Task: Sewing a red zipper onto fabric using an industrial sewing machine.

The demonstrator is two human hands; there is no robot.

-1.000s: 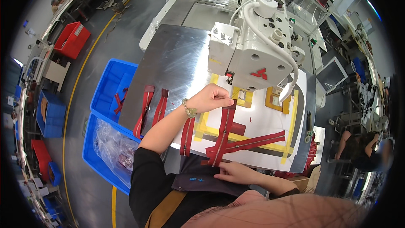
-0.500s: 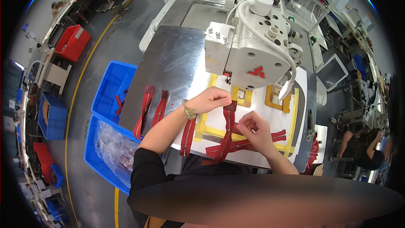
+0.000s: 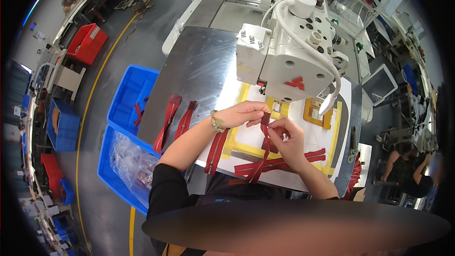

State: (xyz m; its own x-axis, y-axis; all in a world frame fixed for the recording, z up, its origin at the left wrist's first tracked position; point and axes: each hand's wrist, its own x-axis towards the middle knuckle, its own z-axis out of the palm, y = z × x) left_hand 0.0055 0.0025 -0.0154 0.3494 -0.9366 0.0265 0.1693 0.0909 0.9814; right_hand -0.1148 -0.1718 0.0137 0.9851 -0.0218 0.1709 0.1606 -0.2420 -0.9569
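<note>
My left hand (image 3: 245, 113) pinches the top end of a red zipper (image 3: 265, 134) that hangs down toward the near edge of a white board (image 3: 244, 136) marked with yellow tape. My right hand (image 3: 290, 142) has its fingertips closed on the same zipper just below the left, partly hiding it. Another red zipper (image 3: 308, 157) lies across the board beneath. One more (image 3: 215, 153) is at the board's left, and two others (image 3: 167, 119) lie on the steel table (image 3: 199, 57). The white sewing machine head (image 3: 284, 59) stands just beyond my hands, near a yellow clamp frame (image 3: 325, 122).
Blue bins (image 3: 110, 160), one holding plastic bags, sit left of the table beside a taped-line aisle. Red bins (image 3: 87, 42) stand farther left. A screen (image 3: 379, 83) and scissors (image 3: 352, 151) are at the right. A seated person (image 3: 410, 180) is at the far right.
My right hand has risen from the board's near edge to join my left at the zipper's top. My left hand stays pinched on it, shifted slightly; the hanging zipper looks turned more edge-on.
</note>
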